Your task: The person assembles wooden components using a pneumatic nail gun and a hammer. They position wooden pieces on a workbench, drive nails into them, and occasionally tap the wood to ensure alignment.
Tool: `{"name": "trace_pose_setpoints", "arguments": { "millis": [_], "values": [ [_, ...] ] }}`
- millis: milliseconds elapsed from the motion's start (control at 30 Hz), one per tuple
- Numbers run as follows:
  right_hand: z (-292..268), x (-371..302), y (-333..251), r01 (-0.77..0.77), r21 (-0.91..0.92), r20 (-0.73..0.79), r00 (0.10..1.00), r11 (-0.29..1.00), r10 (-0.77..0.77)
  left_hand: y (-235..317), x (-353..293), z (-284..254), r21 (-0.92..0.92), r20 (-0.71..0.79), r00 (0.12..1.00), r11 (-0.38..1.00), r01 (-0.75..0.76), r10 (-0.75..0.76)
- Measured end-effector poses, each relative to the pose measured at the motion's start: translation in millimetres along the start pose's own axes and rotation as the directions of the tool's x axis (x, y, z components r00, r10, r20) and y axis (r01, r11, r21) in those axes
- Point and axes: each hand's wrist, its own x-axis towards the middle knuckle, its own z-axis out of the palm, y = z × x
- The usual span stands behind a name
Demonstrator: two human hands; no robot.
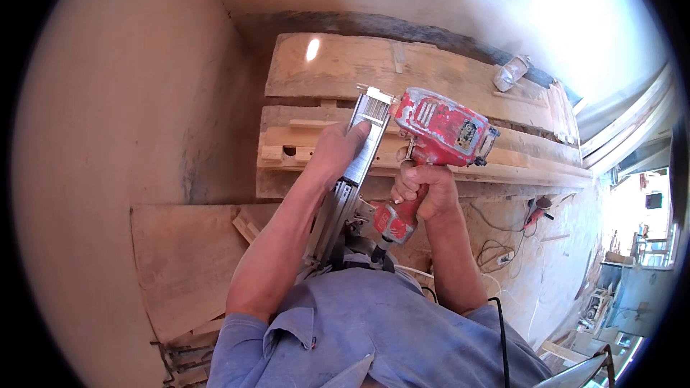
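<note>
A worn red pneumatic nail gun is held up in front of my chest, its paint chipped down to grey metal. My right hand wraps round its red handle, fingers closed below the body. Along the gun's left side runs a silver magazine, slid open. A strip of nails lies in its upper part. My left hand is closed on this strip, thumb on top; its other fingers are partly hidden. An air hose fitting sits at the handle's lower end.
Beyond the gun stands a wooden bench of thick planks with narrow boards on it. A clear plastic bottle lies at its far right. A plywood sheet leans at left. Cords and a red power tool lie on the floor at right.
</note>
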Motion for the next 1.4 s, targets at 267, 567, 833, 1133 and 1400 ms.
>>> {"name": "trace_pose_setpoints", "arguments": {
  "millis": [267,567,833,1133,1400],
  "values": [
    [11,-2,-5,-0.033,0.066,-0.021,0.999,0.997,0.035,-12,0,-11,0.023,0.063,0.997,0.999,-0.047,0.046],
    [7,-2,-3,-0.029,0.052,-0.021,0.999,0.998,0.030,-1,-28,-13,0.009,0.064,0.990,0.992,-0.126,0.125],
    [35,-3,-10,-0.058,-0.093,-0.002,0.998,0.994,0.058,-14,-55,-26,-0.353,-0.050,0.988,0.923,-0.154,0.146],
    [37,24,-3,-0.149,-0.240,-0.102,0.987,0.959,0.128,-40,-23,-38,-0.364,0.000,1.000,0.932,-0.007,0.007],
    [22,41,2,-0.232,-0.127,-0.009,0.972,0.964,0.233,-61,-26,-46,-0.704,0.037,0.987,0.698,0.135,-0.153]
  ]
}}
